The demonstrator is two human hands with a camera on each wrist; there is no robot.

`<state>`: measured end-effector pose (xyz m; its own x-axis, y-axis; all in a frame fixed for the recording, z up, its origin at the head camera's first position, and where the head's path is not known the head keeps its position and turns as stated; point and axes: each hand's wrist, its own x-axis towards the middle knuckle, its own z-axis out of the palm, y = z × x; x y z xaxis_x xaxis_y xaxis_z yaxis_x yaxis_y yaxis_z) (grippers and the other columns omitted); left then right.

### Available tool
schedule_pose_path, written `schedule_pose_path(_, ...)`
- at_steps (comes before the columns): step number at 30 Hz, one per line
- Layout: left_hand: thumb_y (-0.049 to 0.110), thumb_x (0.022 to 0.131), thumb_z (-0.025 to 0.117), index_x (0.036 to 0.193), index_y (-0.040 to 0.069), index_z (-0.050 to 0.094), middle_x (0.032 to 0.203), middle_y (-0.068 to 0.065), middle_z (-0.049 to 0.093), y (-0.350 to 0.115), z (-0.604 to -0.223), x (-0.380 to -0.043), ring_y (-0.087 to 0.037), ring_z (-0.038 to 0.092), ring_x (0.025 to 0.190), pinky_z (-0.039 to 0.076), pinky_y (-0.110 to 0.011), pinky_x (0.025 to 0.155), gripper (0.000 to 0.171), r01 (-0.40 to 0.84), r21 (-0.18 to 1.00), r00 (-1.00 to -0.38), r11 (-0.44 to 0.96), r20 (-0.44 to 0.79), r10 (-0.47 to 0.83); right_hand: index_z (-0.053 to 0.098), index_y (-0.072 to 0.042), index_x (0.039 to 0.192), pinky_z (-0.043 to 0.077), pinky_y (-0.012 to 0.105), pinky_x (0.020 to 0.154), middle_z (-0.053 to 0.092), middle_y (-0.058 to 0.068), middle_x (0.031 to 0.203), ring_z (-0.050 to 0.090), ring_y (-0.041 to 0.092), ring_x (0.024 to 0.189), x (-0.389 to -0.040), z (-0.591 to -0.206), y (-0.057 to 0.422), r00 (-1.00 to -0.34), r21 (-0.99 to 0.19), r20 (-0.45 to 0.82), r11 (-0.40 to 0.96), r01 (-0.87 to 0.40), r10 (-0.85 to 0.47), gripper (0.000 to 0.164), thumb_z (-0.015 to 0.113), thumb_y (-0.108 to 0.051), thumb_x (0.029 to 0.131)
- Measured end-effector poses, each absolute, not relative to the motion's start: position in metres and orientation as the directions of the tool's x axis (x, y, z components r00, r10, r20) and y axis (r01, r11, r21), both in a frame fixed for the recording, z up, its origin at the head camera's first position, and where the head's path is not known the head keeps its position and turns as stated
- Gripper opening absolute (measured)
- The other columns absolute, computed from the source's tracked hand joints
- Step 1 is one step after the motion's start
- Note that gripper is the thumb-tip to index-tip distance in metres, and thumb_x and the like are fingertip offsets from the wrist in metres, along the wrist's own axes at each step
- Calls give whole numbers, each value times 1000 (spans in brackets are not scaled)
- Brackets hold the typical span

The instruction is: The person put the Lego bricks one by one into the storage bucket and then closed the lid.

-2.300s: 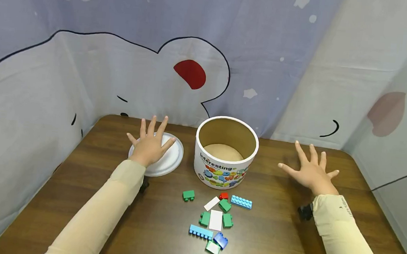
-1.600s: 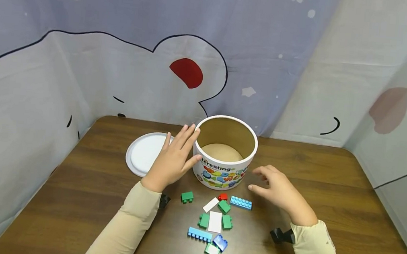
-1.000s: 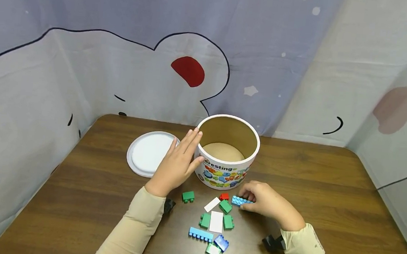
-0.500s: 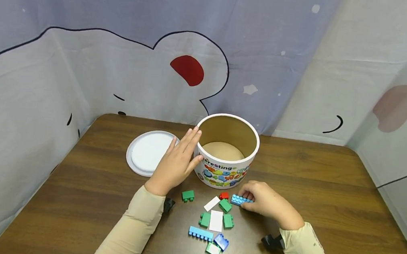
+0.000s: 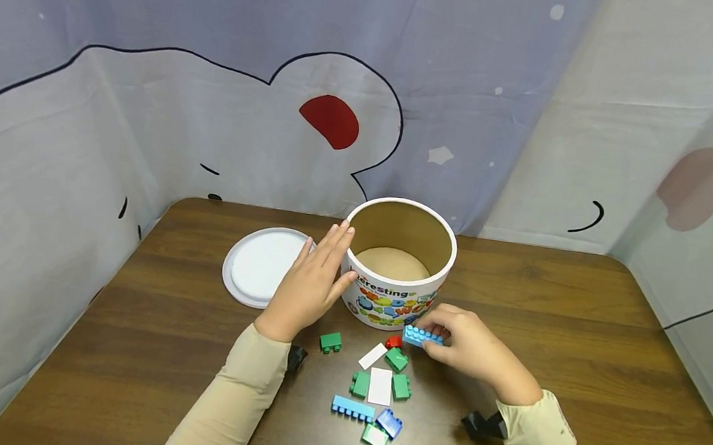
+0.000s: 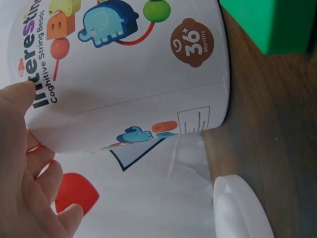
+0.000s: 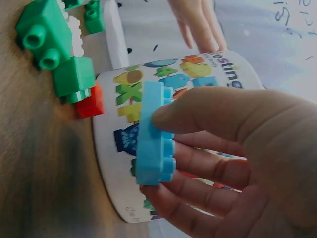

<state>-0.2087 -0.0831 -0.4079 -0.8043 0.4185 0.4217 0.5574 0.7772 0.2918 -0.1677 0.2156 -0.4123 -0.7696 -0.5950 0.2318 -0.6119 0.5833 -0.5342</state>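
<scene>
My right hand point(image 5: 469, 345) pinches a long light blue building brick point(image 7: 151, 136) between thumb and fingers, studs up, just in front of a round white bucket point(image 5: 387, 303). The bucket has a printed side and no lid on. On its left side rests my left hand point(image 5: 306, 285), fingers straight along the wall near the rim; the left wrist view shows the thumb on the printed lettering. In front of the bucket lie a red brick point(image 5: 393, 342), several green bricks point(image 5: 330, 342), white pieces point(image 5: 380, 386), a second light blue brick point(image 5: 353, 407) and a dark blue brick point(image 5: 389, 422).
A round white lid point(image 5: 263, 267) lies on the brown wooden table point(image 5: 129, 344), left of the bucket and partly behind my left hand. A patterned cloth point(image 5: 213, 118) hangs along the back and sides of the table.
Both hands have come in from the sides. The left settled on the bucket's side; the right took hold of the light blue brick and has just lifted it slightly toward the bucket.
</scene>
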Motion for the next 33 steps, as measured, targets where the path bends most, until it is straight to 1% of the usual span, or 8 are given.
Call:
schedule_pose_path(8, 36, 106, 55, 163, 9, 22, 169, -5, 18, -83, -409, -208, -19, 15, 155, 16, -53, 123, 71, 559, 297, -804, 774, 425, 417, 74, -8, 103, 57, 30, 71, 67, -4, 94, 63, 11, 79, -166, -401, 214, -752, -549, 386, 522, -653, -535, 26, 76, 5, 80)
schedule_pose_path(14, 35, 106, 54, 162, 9, 22, 169, -6, 18, -83, -409, -208, -19, 16, 155, 17, -54, 122, 70, 560, 300, -801, 772, 433, 413, 75, -7, 104, 58, 30, 72, 70, -3, 96, 64, 9, 79, -165, -385, 212, -722, -551, 459, 471, -688, -518, 28, 77, 7, 79)
schedule_pose_path(22, 34, 106, 55, 163, 9, 21, 169, -6, 18, -82, -408, -206, -19, 15, 155, 18, -54, 122, 71, 553, 303, -807, 776, 426, 409, 75, -9, 107, 55, 20, 76, 71, -2, 99, 66, 10, 81, -166, -354, 211, -665, -523, 550, 412, -746, -505, 34, 78, 8, 78)
schedule_pose_path(28, 33, 106, 56, 162, 8, 22, 169, -6, 18, -82, -406, -206, -21, 18, 155, 18, -54, 122, 71, 555, 302, -806, 775, 427, 410, 76, -7, 107, 53, 18, 78, 71, -2, 96, 65, 11, 82, -173, -331, 207, -650, -502, 587, 413, -760, -482, 33, 78, 8, 78)
schedule_pose_path(33, 34, 106, 55, 162, 8, 21, 169, -6, 18, -82, -407, -206, -20, 17, 155, 18, -54, 122, 71, 553, 297, -807, 779, 425, 411, 76, -6, 106, 55, 23, 76, 71, -2, 96, 65, 11, 82, -189, -325, 200, -675, -511, 563, 441, -738, -476, 28, 77, 5, 81)
